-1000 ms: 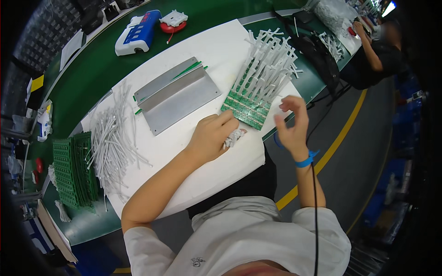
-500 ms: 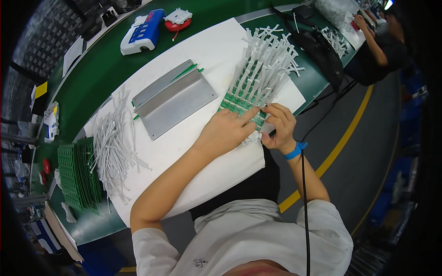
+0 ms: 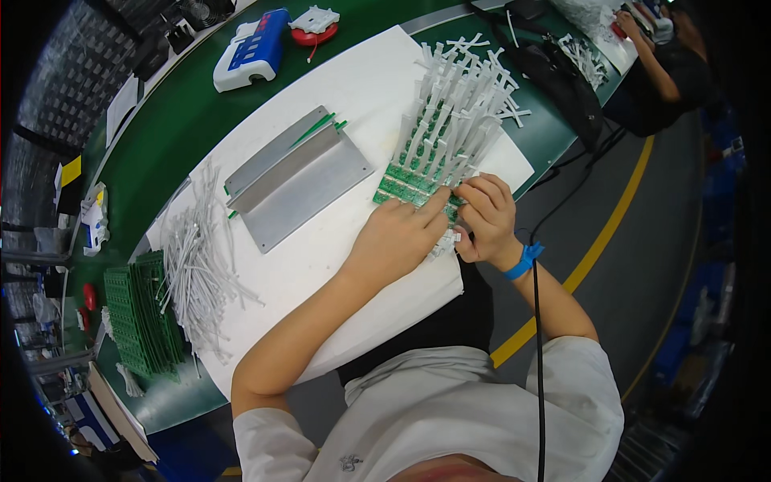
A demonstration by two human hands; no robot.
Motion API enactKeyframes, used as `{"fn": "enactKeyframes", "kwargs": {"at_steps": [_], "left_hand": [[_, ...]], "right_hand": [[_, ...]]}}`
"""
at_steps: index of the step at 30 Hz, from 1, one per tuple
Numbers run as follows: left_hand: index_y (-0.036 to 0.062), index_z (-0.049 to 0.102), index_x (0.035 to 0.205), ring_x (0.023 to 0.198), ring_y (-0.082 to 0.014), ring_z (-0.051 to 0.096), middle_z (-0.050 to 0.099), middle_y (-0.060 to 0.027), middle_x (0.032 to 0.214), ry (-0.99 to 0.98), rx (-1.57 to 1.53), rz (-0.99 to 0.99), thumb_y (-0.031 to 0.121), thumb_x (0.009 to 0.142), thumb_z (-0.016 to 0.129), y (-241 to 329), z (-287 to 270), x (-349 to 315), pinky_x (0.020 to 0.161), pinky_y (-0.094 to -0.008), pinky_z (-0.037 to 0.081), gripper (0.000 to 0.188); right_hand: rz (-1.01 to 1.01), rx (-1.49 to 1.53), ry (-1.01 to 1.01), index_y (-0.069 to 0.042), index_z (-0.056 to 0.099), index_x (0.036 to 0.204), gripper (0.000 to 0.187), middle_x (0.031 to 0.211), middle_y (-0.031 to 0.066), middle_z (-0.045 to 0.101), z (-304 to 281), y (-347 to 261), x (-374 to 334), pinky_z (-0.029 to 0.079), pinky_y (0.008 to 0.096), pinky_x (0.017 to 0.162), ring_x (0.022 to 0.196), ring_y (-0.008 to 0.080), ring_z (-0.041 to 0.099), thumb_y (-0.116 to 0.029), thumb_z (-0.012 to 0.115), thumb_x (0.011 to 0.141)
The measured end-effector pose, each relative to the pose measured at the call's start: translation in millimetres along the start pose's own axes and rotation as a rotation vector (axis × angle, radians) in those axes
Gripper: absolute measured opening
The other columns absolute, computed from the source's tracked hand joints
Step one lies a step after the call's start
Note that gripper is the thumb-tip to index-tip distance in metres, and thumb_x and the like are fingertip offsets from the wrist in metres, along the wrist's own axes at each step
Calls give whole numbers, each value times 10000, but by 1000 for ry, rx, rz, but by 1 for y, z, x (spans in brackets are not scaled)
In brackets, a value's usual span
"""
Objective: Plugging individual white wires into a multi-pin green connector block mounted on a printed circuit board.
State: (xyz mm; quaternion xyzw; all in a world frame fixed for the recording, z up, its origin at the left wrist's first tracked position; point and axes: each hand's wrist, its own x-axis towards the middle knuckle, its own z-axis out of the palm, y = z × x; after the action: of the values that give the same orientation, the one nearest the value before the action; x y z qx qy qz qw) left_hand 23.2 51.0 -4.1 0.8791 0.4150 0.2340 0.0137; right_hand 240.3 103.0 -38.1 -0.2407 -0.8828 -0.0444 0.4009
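A green circuit board panel lies on a white sheet in front of me. Rows of white flat cables stand up from it and fan out toward the far right. My left hand rests over the panel's near left part, fingers stretched onto the boards. At the near right edge, my right hand curls its fingers and thumb together over the panel; what lies between them is hidden. Small white connectors show between the two hands. A blue band circles my right wrist.
Left of the panel sits a bent grey metal fixture with green strips. A heap of white cables and stacked green panels lie farther left. A black cable hangs beside my right arm; a co-worker is at far right.
The white strip that showed by my right thumb is no longer visible, and my right fingers sit closer over the panel. My left hand stays on the boards. The whole view has shifted slightly.
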Motion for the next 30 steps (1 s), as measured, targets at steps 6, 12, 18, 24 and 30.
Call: {"fn": "enactKeyframes", "kwargs": {"at_steps": [6,12,18,24,30], "left_hand": [[45,593,879,699,-211,646,627,-136,1405,12,68,-41,87,762,678,9,5,-5,681,-343,511,150],[33,588,938,695,-247,639,633,-147,1388,56,-27,-20,87,774,728,7,3,-8,670,-345,517,223],[114,312,1378,543,-89,390,491,-28,896,268,-1628,-614,409,1073,556,27,-7,-28,522,-247,395,489],[142,342,1500,478,-43,328,558,-86,981,38,-2067,-680,701,1044,265,14,-3,-39,471,-215,326,726],[164,273,1560,496,-37,338,514,-43,936,-31,-2215,-589,674,1055,338,11,-5,-40,482,-211,298,720]], "right_hand": [[20,-11,-52,-27,633,870,278,1125,131,682,-1,-3,0,457,506,1057,1096,328,631,-297,624,801],[84,104,23,-37,600,845,207,1100,124,686,-5,-8,2,451,487,1022,1081,338,627,-240,630,819],[520,410,283,-12,604,909,36,987,139,672,-12,-53,9,496,378,864,958,297,635,-44,618,900],[661,596,142,-7,688,1050,200,855,74,608,-9,-105,44,480,283,701,752,164,580,-45,758,867],[785,706,126,-19,724,1048,161,816,24,572,-2,-102,41,440,248,645,706,103,524,-26,745,889]]}}
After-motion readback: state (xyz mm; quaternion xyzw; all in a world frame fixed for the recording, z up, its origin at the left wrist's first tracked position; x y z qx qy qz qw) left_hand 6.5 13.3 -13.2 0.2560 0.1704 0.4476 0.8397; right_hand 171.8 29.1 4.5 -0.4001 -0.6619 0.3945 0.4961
